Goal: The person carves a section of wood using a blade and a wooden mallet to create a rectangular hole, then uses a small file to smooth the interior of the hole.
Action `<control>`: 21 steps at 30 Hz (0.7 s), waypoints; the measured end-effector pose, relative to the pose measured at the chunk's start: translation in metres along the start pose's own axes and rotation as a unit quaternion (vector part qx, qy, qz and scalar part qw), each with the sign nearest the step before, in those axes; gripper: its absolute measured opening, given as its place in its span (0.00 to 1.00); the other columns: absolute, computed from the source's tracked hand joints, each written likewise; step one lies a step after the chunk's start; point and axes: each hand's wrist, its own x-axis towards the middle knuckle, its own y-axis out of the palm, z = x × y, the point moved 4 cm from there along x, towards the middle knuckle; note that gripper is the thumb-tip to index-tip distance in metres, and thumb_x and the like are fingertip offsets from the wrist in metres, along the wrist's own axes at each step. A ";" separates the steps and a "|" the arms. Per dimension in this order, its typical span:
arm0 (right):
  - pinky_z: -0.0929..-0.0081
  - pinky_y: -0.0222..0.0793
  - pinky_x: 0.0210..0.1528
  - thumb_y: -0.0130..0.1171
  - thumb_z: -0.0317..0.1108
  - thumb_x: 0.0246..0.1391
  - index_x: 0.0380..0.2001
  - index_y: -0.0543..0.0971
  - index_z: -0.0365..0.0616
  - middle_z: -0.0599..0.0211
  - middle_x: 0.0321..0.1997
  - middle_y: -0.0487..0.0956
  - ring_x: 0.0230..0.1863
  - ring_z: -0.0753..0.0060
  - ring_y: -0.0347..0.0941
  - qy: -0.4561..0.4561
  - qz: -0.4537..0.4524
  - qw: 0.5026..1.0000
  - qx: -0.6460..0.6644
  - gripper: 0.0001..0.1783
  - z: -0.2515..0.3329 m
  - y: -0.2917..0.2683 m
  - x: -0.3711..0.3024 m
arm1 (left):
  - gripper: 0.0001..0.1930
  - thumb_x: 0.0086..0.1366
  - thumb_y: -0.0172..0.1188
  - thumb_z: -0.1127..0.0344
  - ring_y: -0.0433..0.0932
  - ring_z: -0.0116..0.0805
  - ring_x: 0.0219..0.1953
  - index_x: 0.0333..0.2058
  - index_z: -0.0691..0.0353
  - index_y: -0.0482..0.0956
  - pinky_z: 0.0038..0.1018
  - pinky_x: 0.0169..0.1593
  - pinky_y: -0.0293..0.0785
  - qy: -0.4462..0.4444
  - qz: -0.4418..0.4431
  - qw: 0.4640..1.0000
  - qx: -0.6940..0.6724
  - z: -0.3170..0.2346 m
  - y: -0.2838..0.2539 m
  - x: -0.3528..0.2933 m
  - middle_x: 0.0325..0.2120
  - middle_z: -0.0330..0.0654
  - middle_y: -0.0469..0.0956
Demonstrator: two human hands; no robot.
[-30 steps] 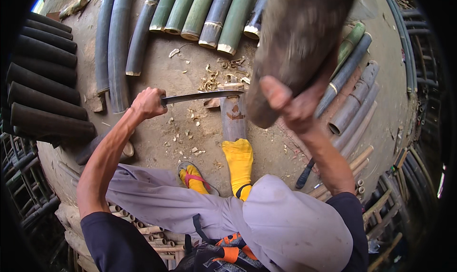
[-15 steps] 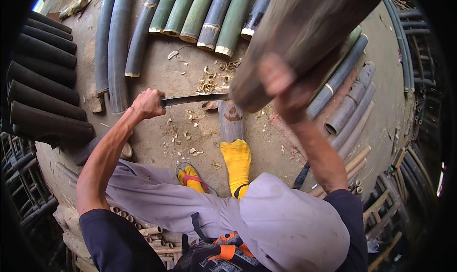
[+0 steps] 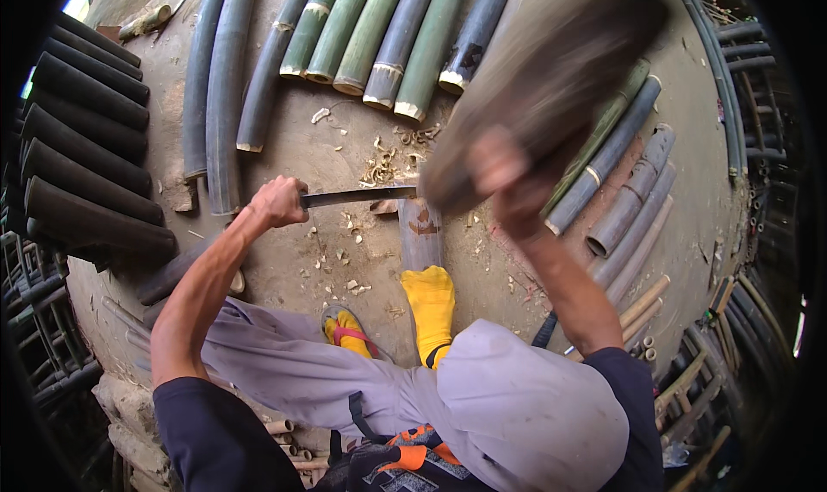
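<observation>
My left hand [image 3: 280, 202] is closed around the handle of a long dark blade [image 3: 362, 196], which lies level across the far end of a grey bamboo pole [image 3: 421, 244]. My foot in a yellow sock [image 3: 428, 304] presses on that pole. A thick wooden log [image 3: 551, 87], smeared by motion, is gripped by my right hand [image 3: 504, 173]. The log's lower end hides the blade's tip, so whether they touch I cannot tell. Curled shavings [image 3: 379, 166] lie just beyond the blade.
Several green and grey bamboo poles [image 3: 370, 57] lie in a row at the far side. More poles [image 3: 633, 190] lie at the right, and dark bamboo lengths [image 3: 86, 160] are stacked at the left. Wood chips [image 3: 349, 255] dot the floor.
The view has shifted slightly, so the far poles sit lower. The log stays raised in my right hand, still blurred, its upper end a little further right. My left hand keeps the blade across the pole.
</observation>
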 end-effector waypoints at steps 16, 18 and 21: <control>0.57 0.67 0.59 0.66 0.42 0.42 0.68 0.52 0.50 0.47 0.61 0.68 0.54 0.48 0.72 -0.003 0.114 0.980 -0.165 0.51 -0.100 0.036 -0.052 | 0.20 0.38 0.62 0.64 0.80 0.55 0.29 0.33 0.68 0.82 0.40 0.39 0.77 0.014 -0.017 0.999 -0.027 -0.004 0.009 0.006 0.22 0.59 0.78; 0.63 0.65 0.59 0.67 0.46 0.38 0.67 0.54 0.45 0.44 0.59 0.70 0.55 0.50 0.72 0.213 0.221 0.950 -0.057 0.53 -0.128 0.035 -0.062 | 0.22 0.39 0.64 0.62 0.81 0.53 0.31 0.35 0.66 0.82 0.40 0.41 0.78 0.016 0.017 1.000 -0.017 0.003 0.023 -0.002 0.25 0.58 0.80; 0.62 0.63 0.60 0.69 0.48 0.37 0.66 0.55 0.43 0.45 0.58 0.70 0.56 0.51 0.70 0.202 0.119 0.972 -0.029 0.55 -0.103 0.015 -0.068 | 0.18 0.39 0.66 0.62 0.80 0.49 0.25 0.30 0.67 0.82 0.40 0.34 0.77 0.076 0.023 0.993 -0.085 0.026 0.022 0.006 0.20 0.53 0.80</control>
